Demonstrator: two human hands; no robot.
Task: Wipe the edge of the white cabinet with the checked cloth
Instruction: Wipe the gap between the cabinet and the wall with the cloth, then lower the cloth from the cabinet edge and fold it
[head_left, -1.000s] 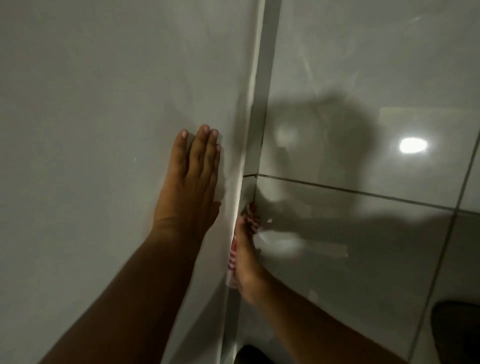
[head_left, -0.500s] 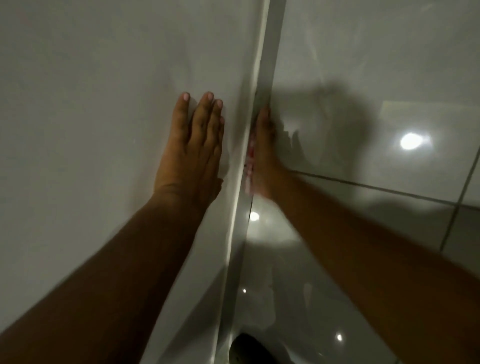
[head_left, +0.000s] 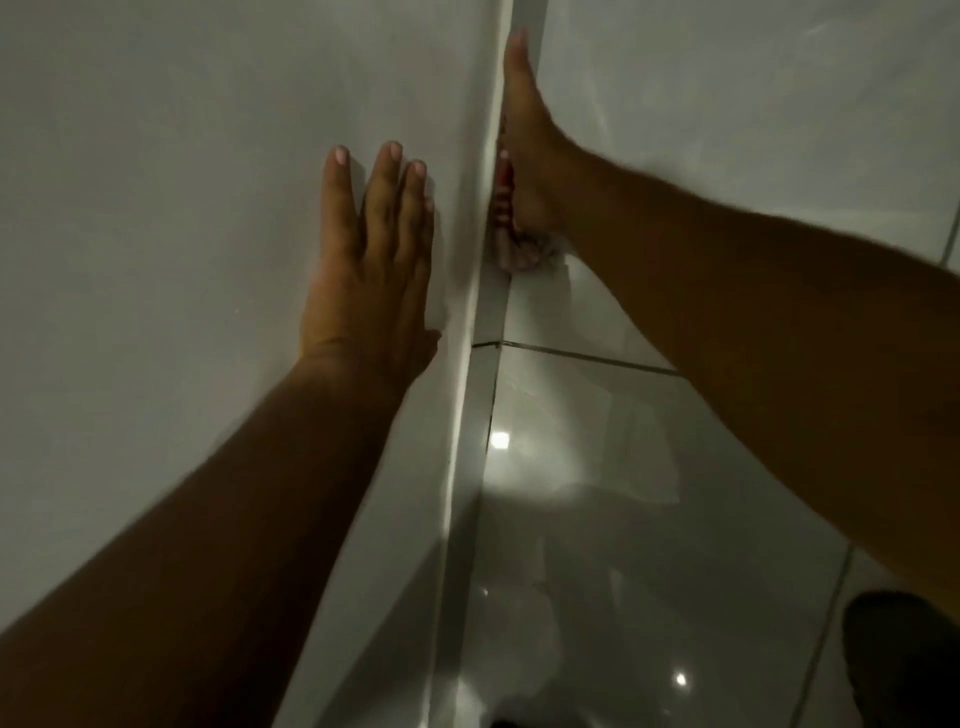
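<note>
A: Where was the white cabinet seen, and its edge?

B: The broad pale panel was seen filling the left of the view. Its edge was seen as a bright vertical strip running from the top down to the bottom, with glossy tiles lying to the right of it.

A: How was the left hand held?

B: It was laid flat on the cabinet's face, just left of the edge, with the fingers stretched out and kept close together, pointing upward. Nothing was held in it.

A: And the right hand?

B: It was set against the right side of the edge, higher up than the left hand, with the fingers extended along the strip. The checked cloth was pressed between that hand and the edge. Only a red-and-white bunch of it was shown, below the heel of the hand and touching the edge; the rest was hidden.

A: Was anything else noted?

B: Bright spots of light were reflected in the tiles right of the edge, lower down, and a dark shape was cut off at the bottom right corner; what it was could not be told.
</note>
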